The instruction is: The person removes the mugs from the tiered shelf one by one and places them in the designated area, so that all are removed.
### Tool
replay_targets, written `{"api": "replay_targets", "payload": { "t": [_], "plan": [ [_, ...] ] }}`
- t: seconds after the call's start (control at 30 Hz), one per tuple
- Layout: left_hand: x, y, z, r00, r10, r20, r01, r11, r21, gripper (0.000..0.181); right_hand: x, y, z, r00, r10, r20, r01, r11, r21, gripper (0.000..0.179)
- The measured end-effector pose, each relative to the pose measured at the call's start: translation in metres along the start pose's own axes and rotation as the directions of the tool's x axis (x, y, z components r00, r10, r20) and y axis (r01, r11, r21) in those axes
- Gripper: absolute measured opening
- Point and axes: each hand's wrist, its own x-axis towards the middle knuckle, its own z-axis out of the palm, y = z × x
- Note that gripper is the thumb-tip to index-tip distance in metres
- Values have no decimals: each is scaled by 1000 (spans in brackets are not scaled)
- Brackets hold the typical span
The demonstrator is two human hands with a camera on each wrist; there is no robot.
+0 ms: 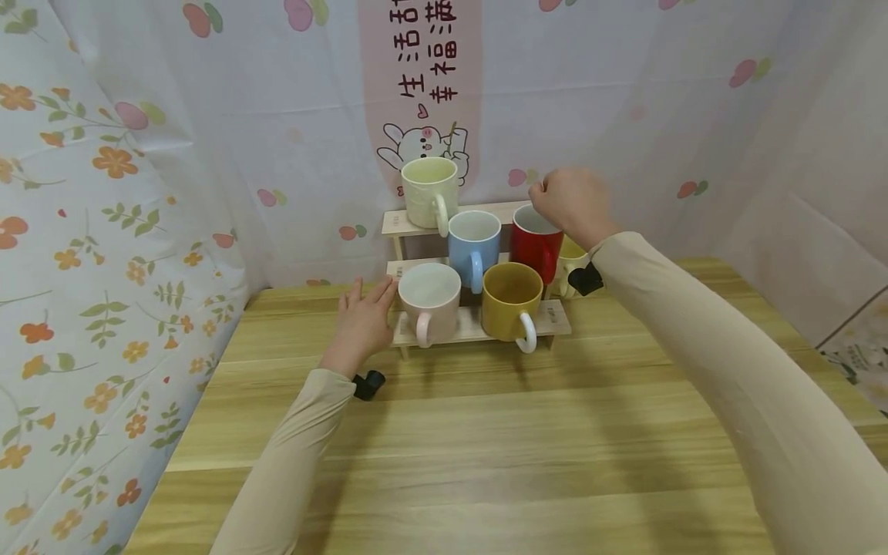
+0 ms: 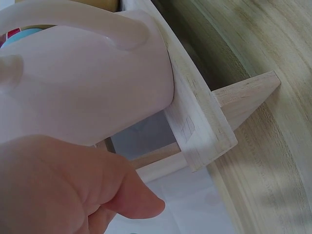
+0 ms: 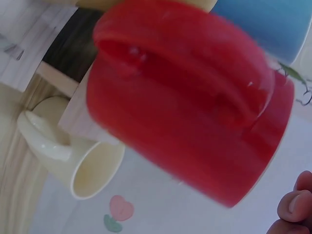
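Note:
A three-tier wooden rack (image 1: 474, 331) holds several mugs. My left hand (image 1: 364, 320) is at its left end, fingers extended beside the pink mug (image 1: 444, 320); in the left wrist view the thumb (image 2: 139, 197) lies near the bottom tier (image 2: 207, 134). My right hand (image 1: 574, 202) is raised by the red mug (image 1: 530, 245), with its fingers curled. In the right wrist view, the fingertips (image 3: 297, 202) stand apart from the red mug (image 3: 180, 126), and nothing shows between them. A blue mug (image 1: 463, 245) is left of the red one.
A pale green mug (image 1: 423, 196) stands on the top tier, and a mustard mug (image 1: 506, 308) with a white handle on the bottom tier. Right of the rack, a cream-yellow mug (image 3: 63, 158) is partly hidden. A patterned cloth (image 1: 291, 116) hangs behind the wooden table (image 1: 486, 455).

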Motion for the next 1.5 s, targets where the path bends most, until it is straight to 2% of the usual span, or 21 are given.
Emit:
{"api": "replay_targets", "payload": {
  "t": [0.37,0.6,0.83,1.03,1.2,1.33,1.5],
  "plan": [
    [2,-2,2,1000,-4,-4,4,1000,10,72,6,-28,5,997,-13,81,13,1000,-8,47],
    [1,-1,2,1000,7,-9,-7,1000,0,73,6,-44,7,996,-73,56,73,997,-6,46],
    [2,-2,4,1000,9,0,-9,1000,-1,74,9,-61,10,996,-61,64,63,997,-33,47],
    [2,-1,3,1000,12,-26,-12,1000,-15,75,13,-74,12,994,-79,75,82,996,-43,52],
    [5,1,2,999,26,-30,-26,1000,-17,74,15,-80,9,992,-56,115,67,993,-93,57],
    [5,2,2,999,32,-35,-34,999,-35,74,16,-87,9,988,-67,138,88,984,-156,60],
    [0,-2,5,998,34,-56,-36,998,-46,75,16,-99,17,985,-100,142,113,990,-86,56]
  ]
}}
